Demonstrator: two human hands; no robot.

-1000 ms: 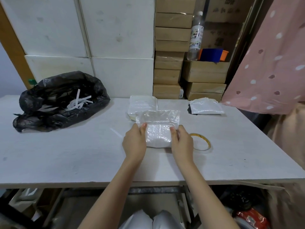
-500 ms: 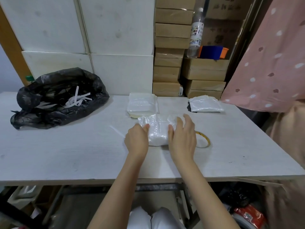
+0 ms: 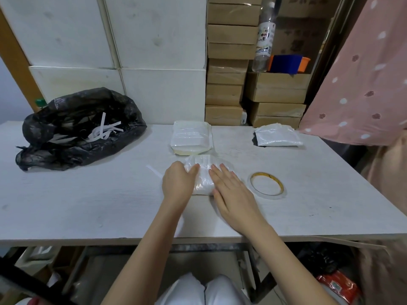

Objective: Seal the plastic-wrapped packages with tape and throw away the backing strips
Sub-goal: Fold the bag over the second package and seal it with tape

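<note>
The table (image 3: pixel 88 205) is carrying a black bag (image 3: pixel 79 128) of strips at the far left. Mid-table, the package (image 3: pixel 201 172) is lying under both hands: the left hand (image 3: pixel 177 183) is gripping its left edge, the right hand (image 3: pixel 229 190) is pressing flat, fingers straight. The tape (image 3: pixel 267 184) is lying just right. If pressure is uneven, the fold is likely springing open.

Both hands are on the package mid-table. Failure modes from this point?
1. The right hand lies flat on the package while the left hand holds its side; lifting either may let the folded plastic spring open before taping.
2. The tape roll sits apart, so reaching it frees one hand.
3. A loose backing strip lies outside the black bag and may be forgotten.
</note>
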